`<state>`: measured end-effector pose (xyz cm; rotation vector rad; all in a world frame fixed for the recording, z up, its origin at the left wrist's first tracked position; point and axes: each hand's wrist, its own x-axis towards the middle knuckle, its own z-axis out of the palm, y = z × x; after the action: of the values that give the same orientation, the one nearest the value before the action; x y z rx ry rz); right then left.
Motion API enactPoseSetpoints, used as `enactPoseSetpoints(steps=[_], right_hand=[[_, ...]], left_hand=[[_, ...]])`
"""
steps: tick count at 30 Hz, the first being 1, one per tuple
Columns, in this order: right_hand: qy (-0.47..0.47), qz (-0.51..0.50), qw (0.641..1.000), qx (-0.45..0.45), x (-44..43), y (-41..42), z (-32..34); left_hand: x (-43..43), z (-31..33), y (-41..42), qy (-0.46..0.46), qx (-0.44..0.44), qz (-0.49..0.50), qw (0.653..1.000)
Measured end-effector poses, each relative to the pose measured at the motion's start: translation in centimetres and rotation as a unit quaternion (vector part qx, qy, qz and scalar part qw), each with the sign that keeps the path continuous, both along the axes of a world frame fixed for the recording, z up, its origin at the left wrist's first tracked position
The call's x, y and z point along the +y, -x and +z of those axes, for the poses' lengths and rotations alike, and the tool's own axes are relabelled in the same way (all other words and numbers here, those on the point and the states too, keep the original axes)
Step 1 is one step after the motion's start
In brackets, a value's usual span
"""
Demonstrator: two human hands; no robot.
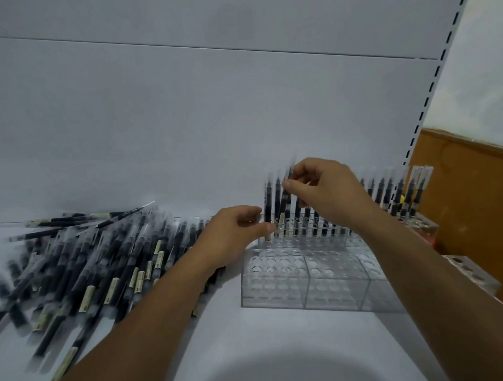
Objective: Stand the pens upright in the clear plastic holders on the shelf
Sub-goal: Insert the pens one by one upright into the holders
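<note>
Pens (103, 263) lie loose in a broad heap on the left of the white shelf (251, 348): dark barrels, clear caps, pale labels, much of it blurred. We note a plain white back panel (212, 120) behind, a slotted upright (438, 67) at its right edge, a pale wall (483, 50) beyond, and a brown box (470, 209) at far right. Clear plastic holders (306, 277) sit just right of the heap, round holes showing in the front rows. Standing pens (383, 190) line the back row, caps up. Right hand (328, 192): grip pinches one pen (287, 186) near its top, over the row's left end, slightly tilted. Left hand (235, 237): grip curled, thumb and forefinger pinching the foot of a pen at the holders' left end; blur stops us telling whether it is the same pen
</note>
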<state>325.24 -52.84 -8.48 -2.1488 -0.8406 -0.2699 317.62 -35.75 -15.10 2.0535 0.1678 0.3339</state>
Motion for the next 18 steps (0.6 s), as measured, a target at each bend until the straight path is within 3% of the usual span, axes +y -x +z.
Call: enactPoseSetpoints(steps=[4, 14, 18], right_hand=[[0.098, 0.006, 0.995, 0.008, 0.8, -0.2, -0.7], [0.150, -0.023, 0.988, 0.007, 0.8, 0.3, -0.2], [0.187, -0.065, 0.980, -0.035, -0.2, 1.6, 0.2]], left_hand=[[0.1, -0.2, -0.2, -0.001, -0.007, 0.012, 1.000], [0.5, -0.4, 0.0, -0.011, -0.013, 0.008, 1.000], [0.9, 0.6, 0.8, -0.011, -0.066, 0.046, 0.997]])
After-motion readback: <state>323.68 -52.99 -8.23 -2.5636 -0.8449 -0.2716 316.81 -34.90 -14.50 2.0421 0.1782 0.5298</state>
